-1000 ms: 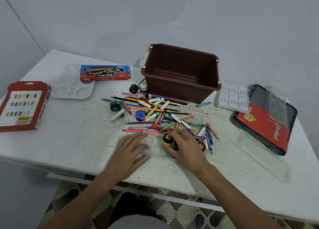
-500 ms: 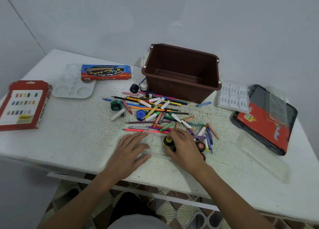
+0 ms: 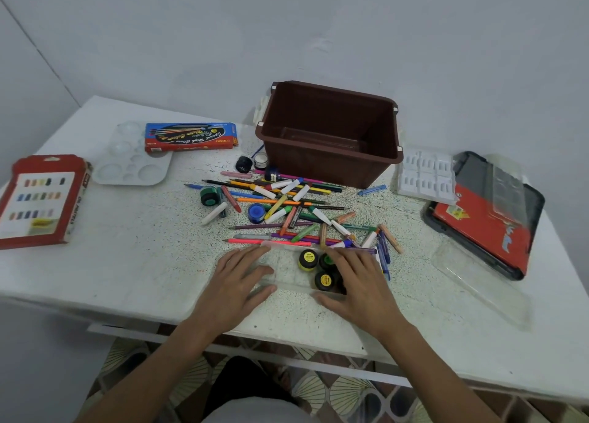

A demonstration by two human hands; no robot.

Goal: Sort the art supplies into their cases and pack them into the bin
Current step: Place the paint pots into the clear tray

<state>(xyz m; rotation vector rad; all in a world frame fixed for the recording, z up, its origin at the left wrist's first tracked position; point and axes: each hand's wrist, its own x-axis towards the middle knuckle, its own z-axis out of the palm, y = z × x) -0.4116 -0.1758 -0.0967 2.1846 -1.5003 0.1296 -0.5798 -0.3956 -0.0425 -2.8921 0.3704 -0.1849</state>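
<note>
A clear plastic tray (image 3: 287,268) lies at the table's front edge with three small paint pots in its right half: a yellow-lidded pot (image 3: 308,259), a green one (image 3: 326,261) and a black one (image 3: 324,280). My left hand (image 3: 237,284) rests flat on the tray's left end, fingers straight. My right hand (image 3: 360,282) lies spread over the tray's right end, beside the pots, holding nothing. Behind the tray is a heap of crayons, pencils and markers (image 3: 296,212). The empty brown bin (image 3: 331,134) stands at the back.
A red pastel box (image 3: 39,199) lies far left, a white palette (image 3: 134,161) and a blue-red pencil box (image 3: 191,136) behind it. A white insert (image 3: 425,177), a black-red case (image 3: 487,215) and a clear lid (image 3: 478,282) are at the right. Loose pots (image 3: 256,212) sit in the heap.
My right hand put the yellow-lidded pot down in the tray, let go of it and slid right; it now lies spread on the tray's right end. My left hand stayed.
</note>
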